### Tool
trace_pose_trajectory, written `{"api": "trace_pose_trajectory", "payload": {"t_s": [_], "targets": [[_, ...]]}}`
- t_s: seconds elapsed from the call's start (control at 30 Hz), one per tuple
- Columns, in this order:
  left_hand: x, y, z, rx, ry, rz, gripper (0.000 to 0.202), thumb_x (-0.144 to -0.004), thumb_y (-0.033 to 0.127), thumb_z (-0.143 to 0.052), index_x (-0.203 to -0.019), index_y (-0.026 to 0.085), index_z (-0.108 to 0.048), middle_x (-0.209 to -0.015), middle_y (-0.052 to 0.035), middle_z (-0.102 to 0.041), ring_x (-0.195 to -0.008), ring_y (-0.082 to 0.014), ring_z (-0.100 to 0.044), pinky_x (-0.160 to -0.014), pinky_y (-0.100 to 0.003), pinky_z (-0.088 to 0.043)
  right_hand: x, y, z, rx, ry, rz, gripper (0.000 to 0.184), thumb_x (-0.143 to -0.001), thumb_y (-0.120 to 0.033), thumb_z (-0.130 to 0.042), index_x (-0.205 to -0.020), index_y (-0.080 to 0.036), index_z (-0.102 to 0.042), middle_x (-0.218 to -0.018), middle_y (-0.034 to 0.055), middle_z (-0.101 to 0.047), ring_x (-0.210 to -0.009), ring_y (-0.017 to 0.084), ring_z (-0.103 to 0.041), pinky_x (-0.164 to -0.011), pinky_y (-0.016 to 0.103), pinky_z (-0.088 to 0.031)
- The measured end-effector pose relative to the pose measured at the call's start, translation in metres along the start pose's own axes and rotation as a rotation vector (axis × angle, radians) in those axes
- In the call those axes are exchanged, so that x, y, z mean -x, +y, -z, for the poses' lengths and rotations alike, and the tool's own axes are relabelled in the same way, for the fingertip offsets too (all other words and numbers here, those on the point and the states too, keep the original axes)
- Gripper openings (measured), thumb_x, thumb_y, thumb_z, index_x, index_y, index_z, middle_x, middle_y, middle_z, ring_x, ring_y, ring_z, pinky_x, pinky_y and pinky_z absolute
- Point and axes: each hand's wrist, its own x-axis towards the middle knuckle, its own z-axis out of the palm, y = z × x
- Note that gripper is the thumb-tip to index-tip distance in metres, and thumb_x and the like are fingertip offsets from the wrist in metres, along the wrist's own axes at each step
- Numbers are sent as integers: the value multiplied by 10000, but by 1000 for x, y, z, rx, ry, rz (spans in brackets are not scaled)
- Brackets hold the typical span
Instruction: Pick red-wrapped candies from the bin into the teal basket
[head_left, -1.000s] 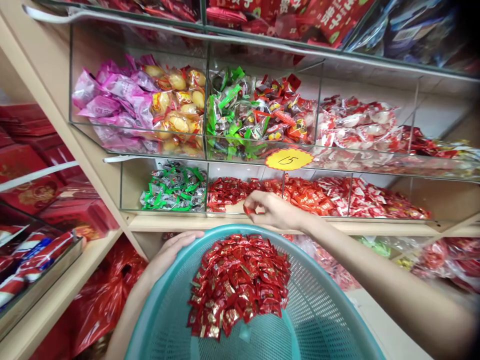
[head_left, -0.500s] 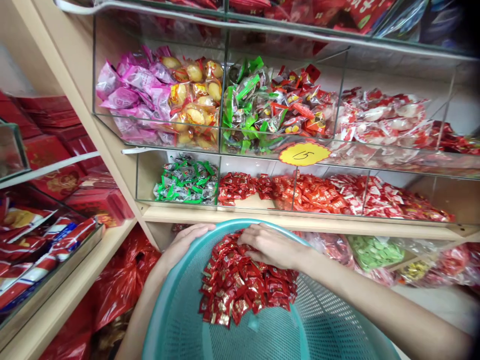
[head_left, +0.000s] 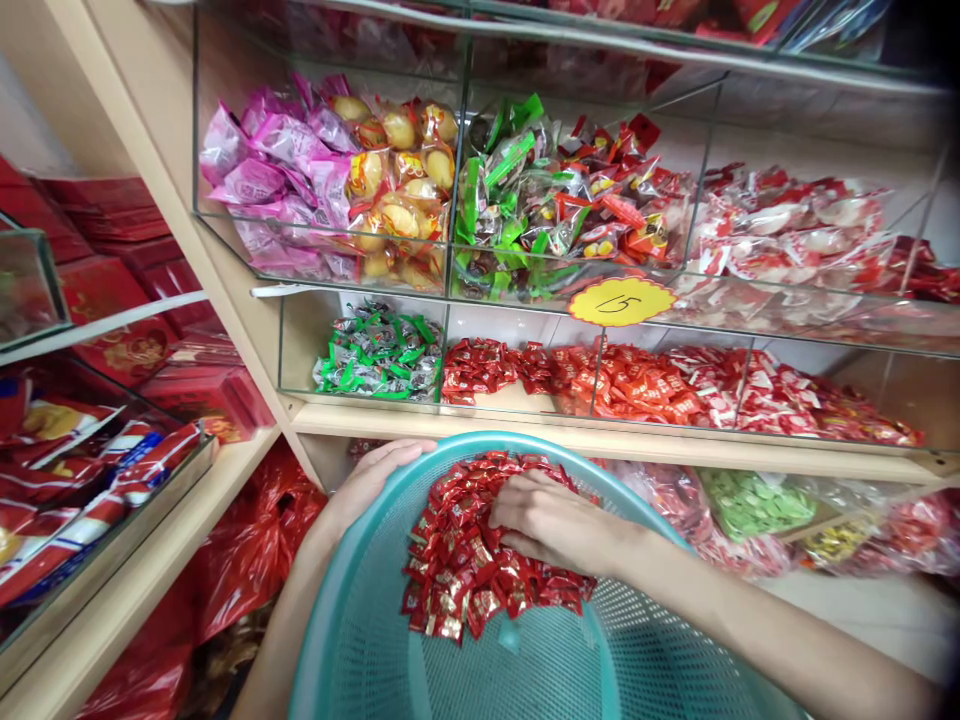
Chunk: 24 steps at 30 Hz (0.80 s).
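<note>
A teal plastic mesh basket (head_left: 360,590) is tilted toward me below the shelf, its far rim close to the shelf edge. My left hand (head_left: 382,478) grips the basket's upper left rim. Inside, a pile of small red-wrapped candies (head_left: 465,570) with gold print lies against the far wall. My right hand (head_left: 551,515) reaches in from the right, its curled fingers sunk among these candies; the fingertips are hidden by the hand and the pile.
The lower shelf has clear bins with green-wrapped candies (head_left: 379,355), red candies (head_left: 476,370) and orange-red candies (head_left: 637,385). Above hang bins of larger packets and a yellow tag (head_left: 621,302) reading 15. Bags (head_left: 757,503) lie underneath; a side shelf (head_left: 127,570) stands left.
My right hand has shifted slightly toward me and to the right within the pile, baring more candies beyond its fingers. My left hand keeps its hold on the rim. The view has moved slightly.
</note>
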Motion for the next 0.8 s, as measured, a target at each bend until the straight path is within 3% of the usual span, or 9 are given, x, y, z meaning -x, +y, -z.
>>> {"api": "trace_pose_trajectory", "payload": {"t_s": [0.43,0.67,0.8], "targets": [[0,-1,0,33,13,13,253,-668,357,-636,-852,230,-753,-1051,-20,-737,-1072,-257,-608,-918,-323,-436,2,3,-10,97,24,-16,169,-899,-228,-456,-956,-197,-612,-920,58,-580,-898,199,-477,-785,351,-367],[-6,-5,3,13,-19,-38,249,-697,358,-648,-881,227,-752,-1079,-23,-724,-1131,-243,-572,-993,-308,-380,4,6,-21,70,73,-57,172,-885,-186,-446,-965,-195,-599,-923,51,-588,-905,196,-487,-803,361,-338],[-7,-4,3,29,-8,-20,218,-705,337,-645,-865,237,-754,-1072,-27,-725,-1130,-239,-573,-1000,-304,-375,5,1,-12,51,89,-60,181,-815,-193,-497,-957,-187,-609,-918,56,-598,-911,206,-486,-833,371,-338]]}}
